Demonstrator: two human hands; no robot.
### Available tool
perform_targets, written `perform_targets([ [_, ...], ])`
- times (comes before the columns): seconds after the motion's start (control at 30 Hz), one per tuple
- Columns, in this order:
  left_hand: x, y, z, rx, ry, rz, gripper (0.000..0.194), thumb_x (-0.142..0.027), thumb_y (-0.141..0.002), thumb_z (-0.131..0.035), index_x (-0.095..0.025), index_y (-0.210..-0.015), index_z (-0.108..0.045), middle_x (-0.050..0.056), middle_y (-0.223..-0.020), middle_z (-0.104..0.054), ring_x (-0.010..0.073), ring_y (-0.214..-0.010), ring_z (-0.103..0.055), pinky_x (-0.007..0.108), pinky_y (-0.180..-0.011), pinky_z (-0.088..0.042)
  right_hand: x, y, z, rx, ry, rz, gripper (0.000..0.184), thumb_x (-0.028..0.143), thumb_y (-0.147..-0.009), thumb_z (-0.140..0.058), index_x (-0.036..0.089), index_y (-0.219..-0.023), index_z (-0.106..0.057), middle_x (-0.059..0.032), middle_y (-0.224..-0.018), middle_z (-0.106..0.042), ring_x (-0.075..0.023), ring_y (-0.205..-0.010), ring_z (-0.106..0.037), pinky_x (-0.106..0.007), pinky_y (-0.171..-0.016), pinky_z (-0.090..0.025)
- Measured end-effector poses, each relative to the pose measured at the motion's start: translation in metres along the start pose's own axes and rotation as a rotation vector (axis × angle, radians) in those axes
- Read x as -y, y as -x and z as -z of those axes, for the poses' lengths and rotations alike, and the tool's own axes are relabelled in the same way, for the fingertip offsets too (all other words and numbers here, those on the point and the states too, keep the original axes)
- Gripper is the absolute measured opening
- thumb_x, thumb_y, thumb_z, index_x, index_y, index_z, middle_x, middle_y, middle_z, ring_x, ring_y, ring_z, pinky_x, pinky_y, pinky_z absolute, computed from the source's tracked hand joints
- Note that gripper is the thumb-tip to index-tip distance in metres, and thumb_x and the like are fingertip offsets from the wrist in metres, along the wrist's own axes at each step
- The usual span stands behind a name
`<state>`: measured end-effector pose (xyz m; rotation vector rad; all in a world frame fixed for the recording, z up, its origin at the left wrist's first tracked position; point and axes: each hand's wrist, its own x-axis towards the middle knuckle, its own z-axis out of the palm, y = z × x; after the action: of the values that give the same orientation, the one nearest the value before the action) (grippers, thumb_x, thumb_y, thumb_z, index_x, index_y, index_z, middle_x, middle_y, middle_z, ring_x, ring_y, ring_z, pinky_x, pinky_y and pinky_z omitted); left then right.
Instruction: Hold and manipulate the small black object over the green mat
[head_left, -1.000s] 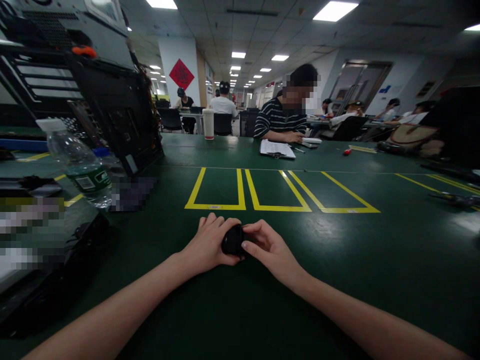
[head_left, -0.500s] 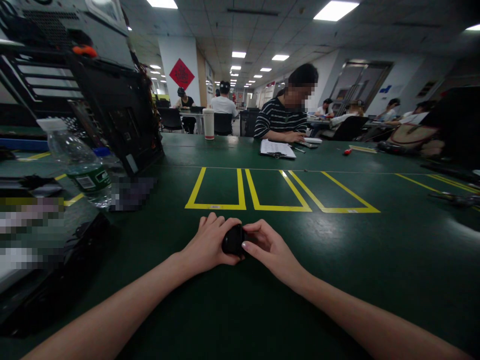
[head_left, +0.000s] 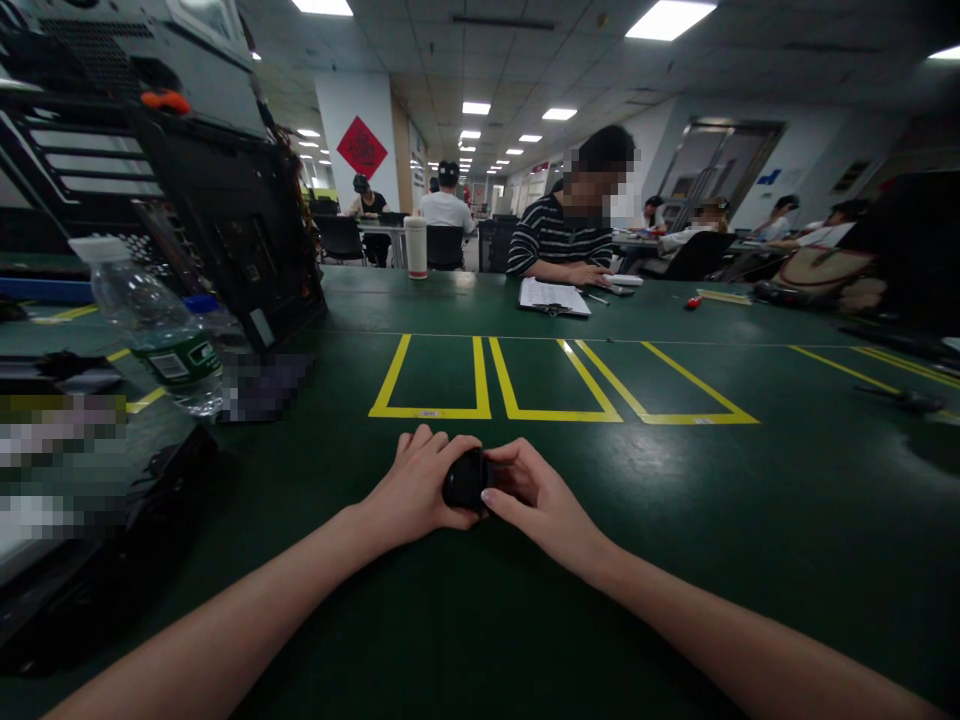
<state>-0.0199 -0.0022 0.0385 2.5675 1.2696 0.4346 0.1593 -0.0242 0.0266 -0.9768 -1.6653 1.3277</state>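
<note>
Low in the middle of the head view, a small black rounded object [head_left: 463,481] with a glossy surface sits between my two hands, over the green tabletop. My left hand [head_left: 421,482] is closed round its left side, thumb below and fingers above. From the right, my right hand [head_left: 529,490] pinches its edge with thumb and fingertips. A seam or rim runs down that right edge. The fingers cover part of the object, and its exact kind is not clear.
Yellow tape outlines [head_left: 431,412] mark the table beyond my hands. At left stand a plastic bottle [head_left: 161,335] and a black computer chassis [head_left: 240,220]. Across the table a person in a striped top [head_left: 559,235] leans over a clipboard [head_left: 553,297]. A white cup [head_left: 416,247] stands further back.
Both hands keep the same hold on the black object, with hardly any movement. The view has shifted very slightly. At the far right edge, a dark thing on the table has changed position.
</note>
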Motion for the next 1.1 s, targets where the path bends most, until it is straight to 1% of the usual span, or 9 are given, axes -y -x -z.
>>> perform_targets([
  [0.17,0.0004,0.0002,0.0002,0.007,0.011,-0.003,0.057,-0.046,-0.065,-0.059,-0.025,-0.114,-0.038,0.005,-0.101,-0.05,0.0227,-0.084,-0.041,0.035,-0.072,-0.032,-0.0035,-0.002,0.0003,-0.069,0.008,0.059,0.016,0.021,-0.076,-0.053,0.021,-0.091,-0.049,-0.0016,-0.104,-0.051,-0.0153,-0.098,-0.052,-0.034,-0.086,-0.044],
  [0.3,0.0006,-0.0002,-0.0012,-0.004,-0.003,-0.005,0.058,-0.046,-0.064,-0.059,-0.025,-0.114,-0.038,0.005,-0.101,-0.051,0.0232,-0.084,-0.041,0.036,-0.072,-0.032,-0.0027,-0.004,0.0022,-0.048,0.057,-0.021,0.03,0.023,-0.075,-0.055,0.022,-0.104,-0.046,-0.0028,-0.105,-0.053,-0.0155,-0.1,-0.051,-0.035,-0.09,-0.041],
  [0.4,0.001,0.0,-0.0017,-0.009,-0.005,-0.006,0.059,-0.046,-0.064,-0.06,-0.024,-0.114,-0.038,0.005,-0.101,-0.051,0.0234,-0.084,-0.041,0.036,-0.072,-0.032,-0.0009,-0.0036,0.0028,-0.006,0.065,-0.061,0.025,0.026,-0.077,-0.051,0.02,-0.102,-0.047,-0.0035,-0.103,-0.054,-0.0156,-0.098,-0.052,-0.035,-0.089,-0.042],
  [0.6,0.0008,0.0005,-0.0008,-0.009,-0.004,-0.006,0.057,-0.045,-0.065,-0.059,-0.025,-0.114,-0.038,0.005,-0.1,-0.05,0.0227,-0.083,-0.041,0.035,-0.072,-0.032,-0.0012,-0.001,-0.0013,-0.003,0.008,-0.008,0.021,0.024,-0.077,-0.052,0.022,-0.097,-0.045,-0.0018,-0.099,-0.054,-0.0157,-0.091,-0.056,-0.033,-0.078,-0.049],
  [0.7,0.0005,0.0001,-0.0008,-0.003,-0.012,-0.004,0.058,-0.045,-0.065,-0.059,-0.024,-0.114,-0.038,0.005,-0.099,-0.05,0.0226,-0.083,-0.04,0.035,-0.071,-0.032,-0.0028,-0.0009,-0.0026,-0.03,0.018,0.04,0.019,0.022,-0.075,-0.054,0.022,-0.093,-0.046,-0.0013,-0.098,-0.054,-0.0155,-0.094,-0.054,-0.033,-0.083,-0.046],
  [0.77,0.0007,0.0,-0.0008,-0.002,-0.014,-0.002,0.058,-0.045,-0.065,-0.06,-0.024,-0.114,-0.038,0.005,-0.1,-0.05,0.0226,-0.083,-0.04,0.035,-0.071,-0.032,-0.0032,-0.0011,-0.0019,-0.045,0.043,0.049,0.026,0.021,-0.073,-0.057,0.022,-0.096,-0.046,-0.0015,-0.101,-0.053,-0.0153,-0.098,-0.052,-0.034,-0.088,-0.043],
  [0.87,0.0009,0.0005,-0.0005,-0.001,-0.003,0.0,0.058,-0.044,-0.064,-0.06,-0.025,-0.114,-0.038,0.005,-0.1,-0.05,0.0227,-0.084,-0.04,0.035,-0.072,-0.032,-0.002,-0.0013,0.0005,-0.037,0.074,-0.013,0.036,0.022,-0.073,-0.057,0.022,-0.106,-0.043,-0.0032,-0.108,-0.051,-0.0162,-0.102,-0.05,-0.036,-0.092,-0.039],
  [0.97,0.0005,0.0008,0.0003,0.002,0.014,-0.001,0.058,-0.044,-0.064,-0.06,-0.025,-0.114,-0.038,0.005,-0.101,-0.05,0.0229,-0.084,-0.041,0.035,-0.072,-0.032,0.0003,-0.0009,0.0019,0.02,0.082,-0.055,0.031,0.025,-0.075,-0.053,0.021,-0.105,-0.045,-0.004,-0.106,-0.053,-0.0172,-0.1,-0.051,-0.038,-0.09,-0.04],
  [1.1,-0.0009,0.0002,0.0011,0.006,0.007,0.004,0.057,-0.042,-0.064,-0.061,-0.025,-0.114,-0.038,0.004,-0.101,-0.05,0.0231,-0.084,-0.041,0.035,-0.072,-0.032,0.0013,-0.0002,0.0003,0.019,0.028,-0.018,0.027,0.023,-0.075,-0.054,0.022,-0.1,-0.045,-0.0026,-0.103,-0.053,-0.0165,-0.095,-0.054,-0.035,-0.082,-0.046],
])
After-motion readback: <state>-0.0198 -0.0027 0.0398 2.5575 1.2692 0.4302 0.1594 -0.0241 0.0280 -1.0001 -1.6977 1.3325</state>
